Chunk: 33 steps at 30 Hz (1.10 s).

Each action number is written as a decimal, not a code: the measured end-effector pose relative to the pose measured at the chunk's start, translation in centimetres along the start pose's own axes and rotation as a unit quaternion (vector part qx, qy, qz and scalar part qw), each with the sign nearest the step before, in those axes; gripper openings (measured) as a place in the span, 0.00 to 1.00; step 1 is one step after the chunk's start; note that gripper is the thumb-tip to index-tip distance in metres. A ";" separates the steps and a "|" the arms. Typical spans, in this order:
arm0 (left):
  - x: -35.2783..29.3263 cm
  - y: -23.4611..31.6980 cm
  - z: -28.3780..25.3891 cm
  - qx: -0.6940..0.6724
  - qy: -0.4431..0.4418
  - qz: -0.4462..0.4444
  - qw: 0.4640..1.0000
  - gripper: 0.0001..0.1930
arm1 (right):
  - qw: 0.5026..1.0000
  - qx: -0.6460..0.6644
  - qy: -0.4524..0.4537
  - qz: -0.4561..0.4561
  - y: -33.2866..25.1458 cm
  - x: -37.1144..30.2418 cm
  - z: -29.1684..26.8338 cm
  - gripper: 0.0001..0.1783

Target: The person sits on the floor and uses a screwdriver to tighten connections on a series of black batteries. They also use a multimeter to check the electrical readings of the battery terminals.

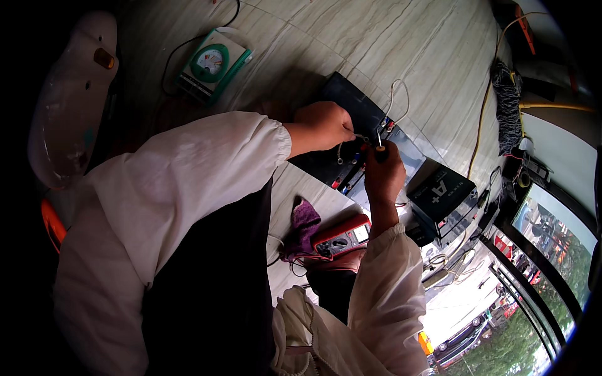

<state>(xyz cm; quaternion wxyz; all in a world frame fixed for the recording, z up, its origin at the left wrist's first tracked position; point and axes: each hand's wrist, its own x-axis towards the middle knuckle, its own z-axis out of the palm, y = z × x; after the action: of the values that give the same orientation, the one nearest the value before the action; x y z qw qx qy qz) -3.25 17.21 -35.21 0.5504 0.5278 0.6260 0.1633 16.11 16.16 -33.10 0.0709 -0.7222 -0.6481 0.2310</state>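
Note:
Over a group of dark batteries (351, 95) on the floor, my two hands are close together. My left hand (323, 125) is closed, its fingertips pinching a short pale cable (339, 152) with metal ring ends. Gripped in my right hand (385, 174) is a screwdriver (380, 149) with an orange and black handle, its metal shaft pointing at the battery terminals near the cable end. Whether the tip touches a screw is too small to tell. Another white cable (407, 103) loops up from red terminals (390, 126) at the far battery's end.
Nearer me lie a red multimeter (342, 238) and a purple cloth (305, 222). A boxed black battery (441, 193) stands to the right. Far left on the tiled floor is a green and white dial device (212, 64) with a black cord. Glass doors (545, 250) stand at the right.

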 end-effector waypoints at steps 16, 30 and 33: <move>-0.1 -0.1 0.0 -0.006 -0.002 -0.003 1.000 0.12 | 0.999 -0.017 0.005 -0.030 -0.1 0.0 0.5 0.13; 0.0 -0.4 0.1 0.004 0.005 0.008 1.000 0.13 | 1.000 0.029 0.007 0.000 0.6 0.0 1.0 0.13; -0.1 -0.4 0.1 0.015 0.012 0.010 1.000 0.14 | 0.999 0.043 0.013 -0.014 0.5 -0.1 0.7 0.15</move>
<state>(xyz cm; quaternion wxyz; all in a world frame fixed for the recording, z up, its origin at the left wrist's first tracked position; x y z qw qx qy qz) -3.36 16.92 -35.57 0.5328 0.5403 0.6299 0.1656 16.32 15.89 -33.90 0.1135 -0.7121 -0.6467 0.2484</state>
